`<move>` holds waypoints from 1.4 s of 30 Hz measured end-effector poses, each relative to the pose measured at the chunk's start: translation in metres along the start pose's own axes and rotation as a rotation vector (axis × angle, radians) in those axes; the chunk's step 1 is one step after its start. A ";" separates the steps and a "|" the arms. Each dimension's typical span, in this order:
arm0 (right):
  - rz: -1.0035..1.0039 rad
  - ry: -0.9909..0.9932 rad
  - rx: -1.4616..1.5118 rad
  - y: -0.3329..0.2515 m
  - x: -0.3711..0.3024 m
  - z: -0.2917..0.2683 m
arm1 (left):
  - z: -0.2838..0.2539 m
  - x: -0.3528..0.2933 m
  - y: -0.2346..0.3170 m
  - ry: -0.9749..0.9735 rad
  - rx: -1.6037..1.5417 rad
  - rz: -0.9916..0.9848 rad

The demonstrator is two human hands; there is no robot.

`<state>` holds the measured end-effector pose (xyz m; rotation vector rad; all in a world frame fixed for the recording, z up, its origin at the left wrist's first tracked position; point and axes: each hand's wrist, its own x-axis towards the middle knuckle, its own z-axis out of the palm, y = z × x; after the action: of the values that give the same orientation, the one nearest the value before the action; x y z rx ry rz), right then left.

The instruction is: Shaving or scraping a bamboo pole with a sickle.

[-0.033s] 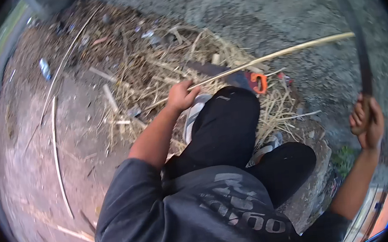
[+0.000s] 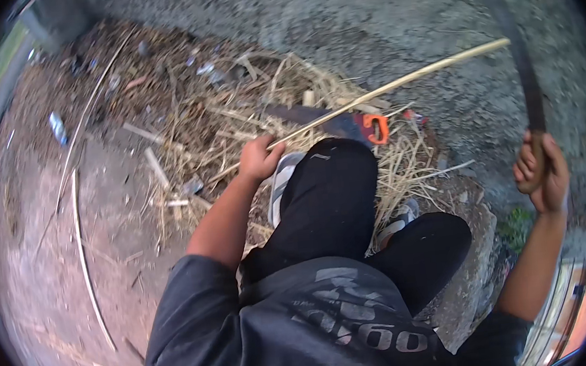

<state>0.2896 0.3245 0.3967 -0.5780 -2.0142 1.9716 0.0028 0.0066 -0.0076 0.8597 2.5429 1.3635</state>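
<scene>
My left hand [image 2: 261,158] is closed round a long, thin, pale bamboo strip [image 2: 410,83] in front of my left knee. The strip slants up to the right, and its far end reaches the edge of the machete blade [image 2: 519,55] in the picture. Whether the two touch, I cannot tell. Out at the right, my right hand [image 2: 544,171] grips the machete by its brown wooden handle [image 2: 535,160], with the dark blade pointing away from me and its tip blurred. Behind the strip lies a handsaw with an orange handle [image 2: 375,129], on top of pale shavings.
Shavings and split strips [image 2: 405,179] lie heaped round my feet. Longer strips [image 2: 84,259] rest on the bare ground at left, near a crushed plastic bottle [image 2: 58,128]. A rough stone edge [image 2: 470,265] runs beside my right leg.
The whole view has shifted a little. The strip's far end and the machete sit slightly further left in the picture. Both hands keep their holds.
</scene>
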 end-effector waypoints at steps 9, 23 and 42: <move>-0.065 0.183 -0.099 -0.004 -0.047 0.005 | 0.020 0.002 0.012 0.070 -0.064 0.182; -0.127 0.449 -0.095 -0.012 -0.049 -0.020 | -0.009 0.030 0.080 -0.073 0.026 0.004; -0.074 0.234 -0.655 -0.063 -0.034 0.012 | 0.040 0.028 0.002 0.060 -0.143 0.208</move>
<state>0.3077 0.2983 0.4620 -0.8035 -2.4574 1.1057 -0.0050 0.0516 -0.0246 1.0955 2.4176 1.6311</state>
